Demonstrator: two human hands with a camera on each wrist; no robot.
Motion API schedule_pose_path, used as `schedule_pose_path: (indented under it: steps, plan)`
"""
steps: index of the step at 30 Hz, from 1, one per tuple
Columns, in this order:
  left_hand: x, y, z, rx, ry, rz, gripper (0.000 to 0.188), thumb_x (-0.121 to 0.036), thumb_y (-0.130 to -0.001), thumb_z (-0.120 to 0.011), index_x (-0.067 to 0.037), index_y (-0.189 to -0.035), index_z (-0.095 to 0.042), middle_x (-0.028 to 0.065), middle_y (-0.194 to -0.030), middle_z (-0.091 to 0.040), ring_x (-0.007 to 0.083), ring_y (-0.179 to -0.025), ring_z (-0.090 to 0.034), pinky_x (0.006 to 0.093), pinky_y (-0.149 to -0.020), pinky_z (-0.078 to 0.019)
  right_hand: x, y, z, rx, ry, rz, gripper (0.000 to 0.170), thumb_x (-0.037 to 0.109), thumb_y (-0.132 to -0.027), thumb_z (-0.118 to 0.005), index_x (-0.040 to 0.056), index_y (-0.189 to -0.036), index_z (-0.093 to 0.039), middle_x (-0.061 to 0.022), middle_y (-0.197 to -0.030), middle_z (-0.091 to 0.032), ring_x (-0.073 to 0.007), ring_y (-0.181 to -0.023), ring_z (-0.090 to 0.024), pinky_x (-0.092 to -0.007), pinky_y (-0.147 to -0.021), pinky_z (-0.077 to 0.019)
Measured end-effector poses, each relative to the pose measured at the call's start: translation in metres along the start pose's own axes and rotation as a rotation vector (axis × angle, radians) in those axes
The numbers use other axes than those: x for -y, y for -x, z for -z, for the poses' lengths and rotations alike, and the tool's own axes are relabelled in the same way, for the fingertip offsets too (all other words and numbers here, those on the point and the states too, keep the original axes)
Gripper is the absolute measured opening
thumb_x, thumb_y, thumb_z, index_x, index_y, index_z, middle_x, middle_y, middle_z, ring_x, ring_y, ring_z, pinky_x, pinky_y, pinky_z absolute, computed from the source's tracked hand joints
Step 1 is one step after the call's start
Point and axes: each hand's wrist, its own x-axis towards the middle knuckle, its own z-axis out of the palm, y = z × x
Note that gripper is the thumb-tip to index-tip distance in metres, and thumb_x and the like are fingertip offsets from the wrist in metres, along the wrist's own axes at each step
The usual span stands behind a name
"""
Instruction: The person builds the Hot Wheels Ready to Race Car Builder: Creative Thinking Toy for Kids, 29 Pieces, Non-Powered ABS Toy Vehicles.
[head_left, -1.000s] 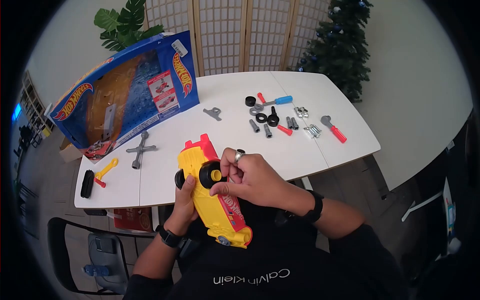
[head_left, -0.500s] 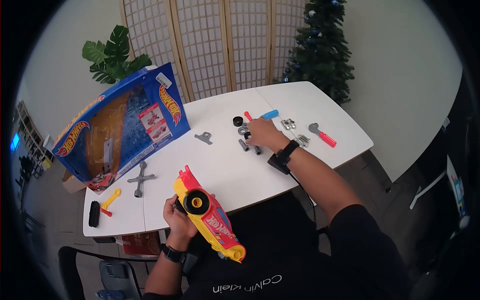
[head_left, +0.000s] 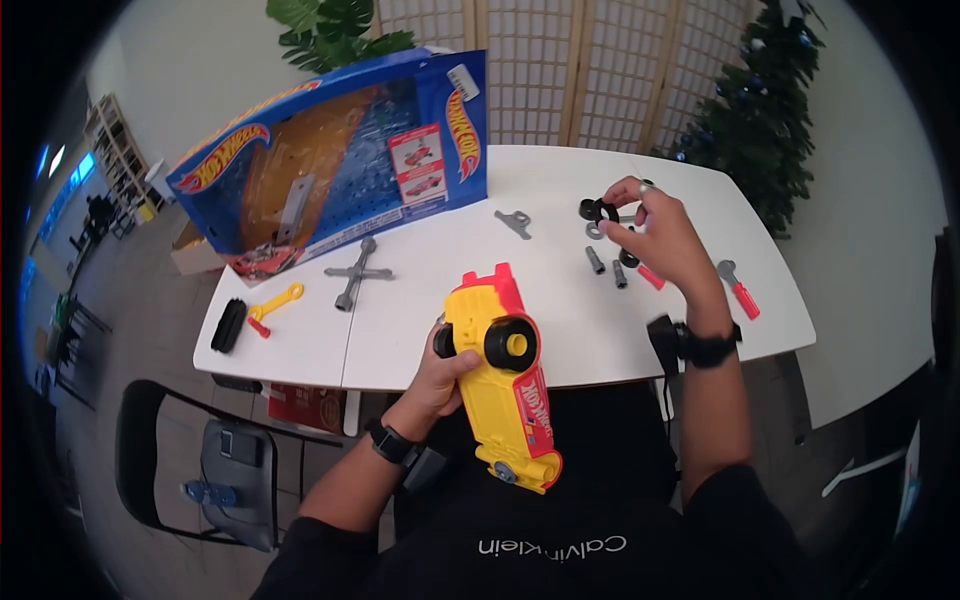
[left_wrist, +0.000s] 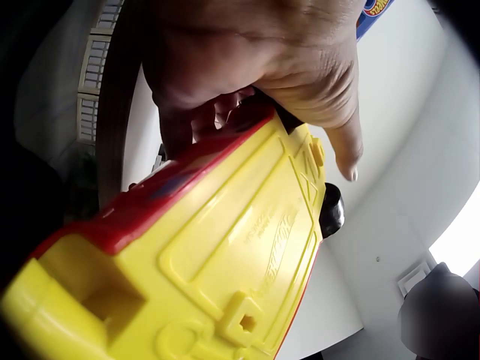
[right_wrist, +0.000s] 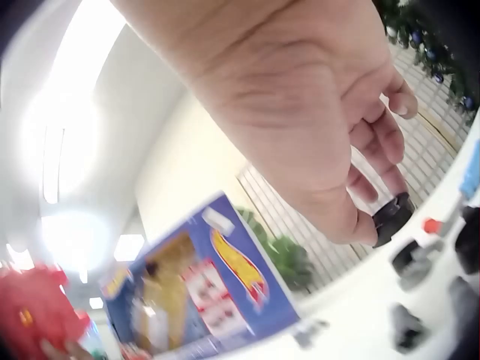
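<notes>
My left hand (head_left: 438, 382) grips a yellow and red toy car (head_left: 498, 415), its yellow underside turned up and its thumb beside a wheel. Two black wheels show at one end, the nearer wheel (head_left: 511, 344) around a yellow hub. In the left wrist view the car's ribbed yellow underside (left_wrist: 225, 247) fills much of the picture. Over the loose parts at the right of the table, my right hand (head_left: 668, 240) pinches a black ring, which looks like a toy tire (head_left: 606, 213), between thumb and fingertip. The right wrist view shows this tire (right_wrist: 393, 220) edge-on.
Beneath the right hand lie several grey bolts (head_left: 595, 260) and another black ring (head_left: 587, 209). A red-handled tool (head_left: 742, 293) lies farther right. At the left stand a blue toy box (head_left: 330, 165), a grey cross wrench (head_left: 358, 274), a yellow wrench (head_left: 277, 302) and a black part (head_left: 229, 325).
My right hand has left the car's wheel, reached to the loose parts and picked up a black tire. The left hand keeps its grip on the car, which has tilted and turned back.
</notes>
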Motion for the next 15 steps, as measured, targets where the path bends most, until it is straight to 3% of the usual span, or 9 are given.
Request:
schedule_pose_path:
  steps: [2, 4, 6, 8, 11, 15]
  plan:
    - [0.002, -0.002, -0.003, -0.039, -0.052, -0.013, 0.076, -0.015, -0.083, -0.092, -0.005, -0.145, -0.05, 0.0104, -0.129, -0.07, 0.0232, -0.118, -0.072, 0.0411, -0.103, -0.0607, 0.049, 0.032, 0.008, 0.106, -0.161, 0.217, 0.035, 0.017, -0.085, -0.086, 0.009, -0.116, -0.074, -0.0058, -0.112, -0.076, -0.018, -0.081, -0.055, -0.0307, -0.075, -0.0506]
    - [0.004, -0.003, -0.005, -0.051, -0.052, -0.033, 0.077, -0.015, -0.082, -0.093, -0.006, -0.145, -0.049, 0.0103, -0.13, -0.07, 0.0231, -0.118, -0.072, 0.0411, -0.103, -0.0606, 0.083, 0.063, 0.003, 0.169, -0.239, 0.411, 0.04, 0.015, -0.082, -0.089, 0.0105, -0.119, -0.075, -0.0066, -0.111, -0.075, -0.0213, -0.088, -0.06, -0.0329, -0.081, -0.0523]
    - [0.006, 0.001, -0.006, -0.056, -0.053, -0.03, 0.079, -0.015, -0.081, -0.093, -0.006, -0.145, -0.049, 0.0102, -0.131, -0.069, 0.0229, -0.118, -0.072, 0.0411, -0.103, -0.0605, 0.1, 0.083, -0.007, 0.176, -0.146, 0.467, 0.043, 0.013, -0.083, -0.087, 0.0079, -0.123, -0.074, -0.0103, -0.118, -0.072, -0.0294, -0.104, -0.067, -0.0384, -0.091, -0.0563]
    - [0.006, 0.0, -0.006, -0.034, -0.05, -0.063, 0.081, -0.017, -0.08, -0.094, -0.006, -0.146, -0.048, 0.0103, -0.131, -0.069, 0.0233, -0.119, -0.071, 0.0409, -0.104, -0.0602, 0.105, 0.094, -0.017, 0.115, -0.081, 0.475, 0.047, 0.008, -0.081, -0.089, 0.0093, -0.126, -0.075, -0.0087, -0.115, -0.075, -0.0221, -0.095, -0.067, -0.0339, -0.083, -0.0548]
    - [0.004, 0.001, -0.007, 0.002, -0.055, -0.095, 0.084, -0.02, -0.08, -0.095, -0.007, -0.147, -0.045, 0.0113, -0.132, -0.067, 0.024, -0.121, -0.07, 0.0411, -0.105, -0.0598, 0.11, 0.103, -0.024, 0.151, -0.209, 0.336, 0.049, 0.006, -0.08, -0.089, 0.0089, -0.127, -0.075, -0.0102, -0.116, -0.074, -0.0254, -0.099, -0.07, -0.0338, -0.086, -0.0557]
    - [0.007, 0.0, -0.017, -0.014, -0.028, -0.188, 0.09, -0.026, -0.08, -0.096, -0.007, -0.149, -0.041, 0.0124, -0.134, -0.065, 0.0245, -0.122, -0.069, 0.0415, -0.105, -0.0598, 0.111, 0.109, -0.027, 0.148, -0.212, 0.369, 0.05, 0.004, -0.081, -0.088, 0.0081, -0.128, -0.074, -0.0111, -0.118, -0.074, -0.0275, -0.1, -0.071, -0.0353, -0.088, -0.0566]
